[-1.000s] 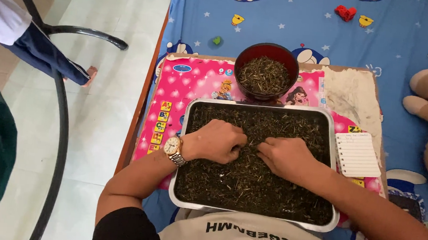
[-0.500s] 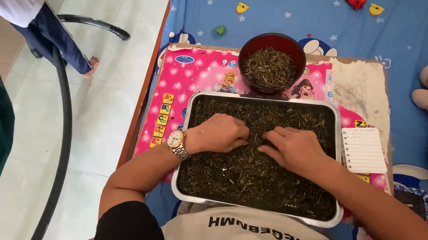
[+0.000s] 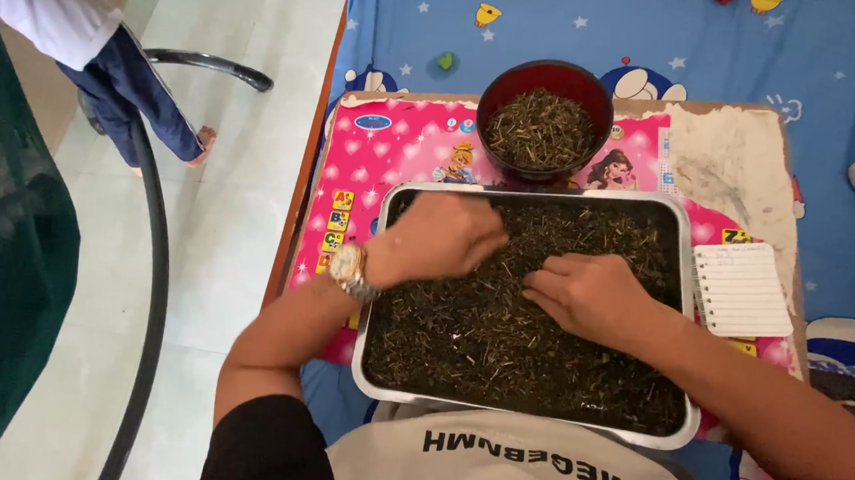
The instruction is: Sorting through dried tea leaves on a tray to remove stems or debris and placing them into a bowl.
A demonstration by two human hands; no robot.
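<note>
The left hand hangs curled over the upper left part of the tray, fingers bunched downward. It is blurred, so whether its grip is closed on a pinch of the dried leaves or merely loose cannot be told. A watch sits on that wrist, at the tray's left rim.

To its right and a little nearer the person, the right hand lies flat on the leaves, palm down, fingers pointing left toward the left hand. Its grip is open and holds nothing; the fingertips press into the loose leaves. The two hands are near each other but apart, with a strip of leaves between them.

The leaves lie directly under both hands and spread out all round them, filling the tray. The tray's long axis runs left to right across the person's lap, so either hand can reach its own half.

Beyond the hands, just past the tray's far rim, stands a dark red bowl heaped with more of the same leaves. It lies up and slightly right of the left hand, which is the nearer one. Right of the right hand, touching the tray's rim, lies a small notepad. All of this rests on a pink mat. Far left, someone else's leg stands on the floor.
</note>
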